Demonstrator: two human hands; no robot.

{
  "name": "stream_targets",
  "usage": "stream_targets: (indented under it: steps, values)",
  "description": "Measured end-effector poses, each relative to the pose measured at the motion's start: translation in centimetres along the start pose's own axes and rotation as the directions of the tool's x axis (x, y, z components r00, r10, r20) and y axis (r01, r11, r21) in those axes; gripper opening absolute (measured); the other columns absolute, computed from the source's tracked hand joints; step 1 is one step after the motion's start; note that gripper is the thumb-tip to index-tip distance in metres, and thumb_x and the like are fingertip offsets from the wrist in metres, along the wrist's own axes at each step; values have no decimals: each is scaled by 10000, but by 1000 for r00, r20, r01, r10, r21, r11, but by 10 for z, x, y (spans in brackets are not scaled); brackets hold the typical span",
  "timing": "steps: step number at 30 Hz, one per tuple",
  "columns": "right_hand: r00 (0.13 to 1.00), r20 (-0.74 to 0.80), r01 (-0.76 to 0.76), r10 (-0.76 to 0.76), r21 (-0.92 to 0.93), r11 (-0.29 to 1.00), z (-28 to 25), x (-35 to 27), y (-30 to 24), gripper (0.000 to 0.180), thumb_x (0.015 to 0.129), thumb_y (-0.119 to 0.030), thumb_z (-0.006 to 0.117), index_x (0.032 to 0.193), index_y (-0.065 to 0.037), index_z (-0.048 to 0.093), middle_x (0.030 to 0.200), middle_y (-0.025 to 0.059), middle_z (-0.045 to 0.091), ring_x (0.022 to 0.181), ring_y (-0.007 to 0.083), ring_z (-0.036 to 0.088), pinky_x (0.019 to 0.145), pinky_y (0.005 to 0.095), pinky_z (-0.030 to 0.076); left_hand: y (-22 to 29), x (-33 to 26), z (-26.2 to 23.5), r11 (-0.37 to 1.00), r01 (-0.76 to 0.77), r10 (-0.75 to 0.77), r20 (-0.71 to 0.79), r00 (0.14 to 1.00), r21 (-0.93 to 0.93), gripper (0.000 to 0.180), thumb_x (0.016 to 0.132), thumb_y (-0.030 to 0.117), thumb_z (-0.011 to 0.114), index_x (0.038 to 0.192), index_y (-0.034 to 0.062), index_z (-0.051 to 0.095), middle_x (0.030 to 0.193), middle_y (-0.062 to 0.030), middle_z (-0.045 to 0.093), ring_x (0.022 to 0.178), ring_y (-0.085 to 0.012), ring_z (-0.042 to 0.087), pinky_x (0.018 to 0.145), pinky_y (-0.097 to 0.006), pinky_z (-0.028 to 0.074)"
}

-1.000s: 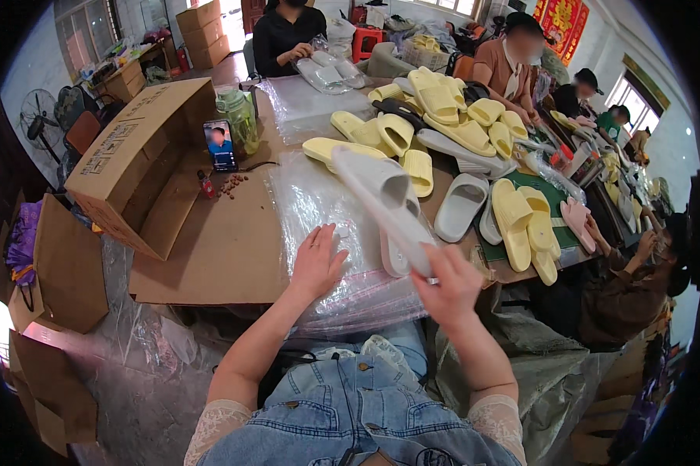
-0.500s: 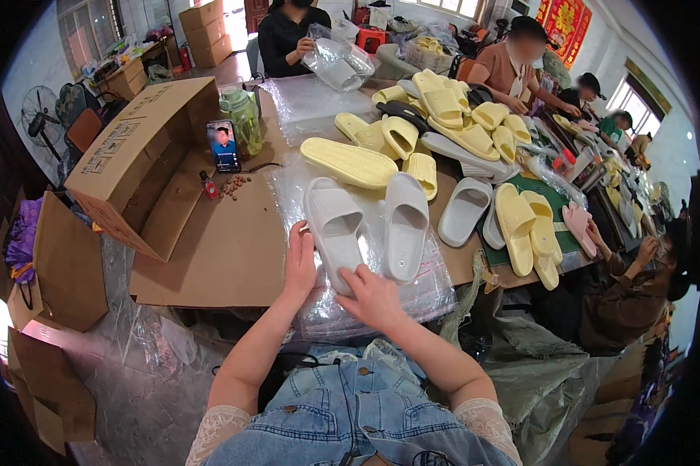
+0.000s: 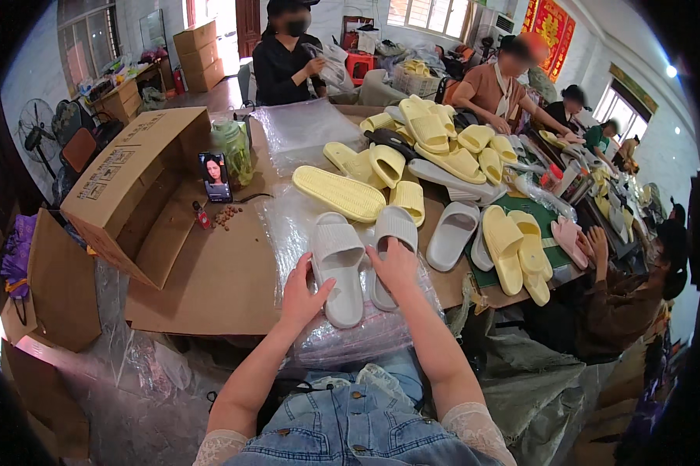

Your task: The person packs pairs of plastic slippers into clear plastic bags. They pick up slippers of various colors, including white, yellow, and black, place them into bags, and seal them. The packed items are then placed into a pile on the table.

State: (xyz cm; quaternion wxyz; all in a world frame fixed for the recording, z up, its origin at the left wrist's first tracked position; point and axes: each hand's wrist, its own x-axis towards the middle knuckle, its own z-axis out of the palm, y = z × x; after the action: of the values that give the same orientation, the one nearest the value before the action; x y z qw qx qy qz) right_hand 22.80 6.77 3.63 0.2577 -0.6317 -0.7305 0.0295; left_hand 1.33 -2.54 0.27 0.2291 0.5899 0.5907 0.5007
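Note:
Two grey slide slippers lie side by side, toes away from me, on a stack of clear plastic bags. My left hand rests against the outer side of the left grey slipper, its thumb spread away from the fingers and lying over the edge. My right hand grips the right grey slipper at the strap opening, with the fingertips partly hidden there and the thumb on the inner side. A yellow slipper lies just beyond the pair.
Yellow, grey and black slippers pile up at the far right. Another grey slipper sits right of my hands. Leftward are an open carton, a phone, a small red bottle and a green jug. Several people work around the table.
My right hand has left the heel of the left grey slipper and moved right onto the other one. My left hand stays by the left slipper, its thumb now over the edge.

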Motion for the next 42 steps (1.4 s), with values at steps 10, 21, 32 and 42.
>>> stream_targets:
  steps: [10,21,32,42]
  values:
    - [977,36,195,-210,251,948,-1,-29,15,278,925,-286,623,847,-27,562,711,211,655,690,426,659,636,525,507,8,-3,1,986,-49,49,3,999,161,765,834,371,757,1426,24,418,1184,-207,657,1091,-367,592,958,-470,467]
    - [982,180,34,-47,77,996,-13,-33,-20,728,801,-683,664,867,42,664,845,253,706,815,411,700,741,492,544,15,-3,0,953,-97,71,100,992,287,823,794,455,769,1398,-36,500,1216,-201,662,1135,-368,564,1006,-439,454]
    - [1000,-3,-8,8,107,994,3,-33,9,484,887,-460,645,696,-16,685,712,224,678,692,415,680,672,513,538,11,-3,2,933,-188,166,98,981,305,656,837,450,739,1295,3,595,1222,-179,661,1147,-364,553,1012,-453,443]
    - [989,136,-56,58,-24,998,-19,-35,0,692,787,-655,695,787,37,696,780,262,696,776,414,705,727,490,552,14,-4,4,855,-328,290,153,945,402,602,805,451,746,1271,79,662,1299,-164,635,1171,-358,555,1034,-459,439]
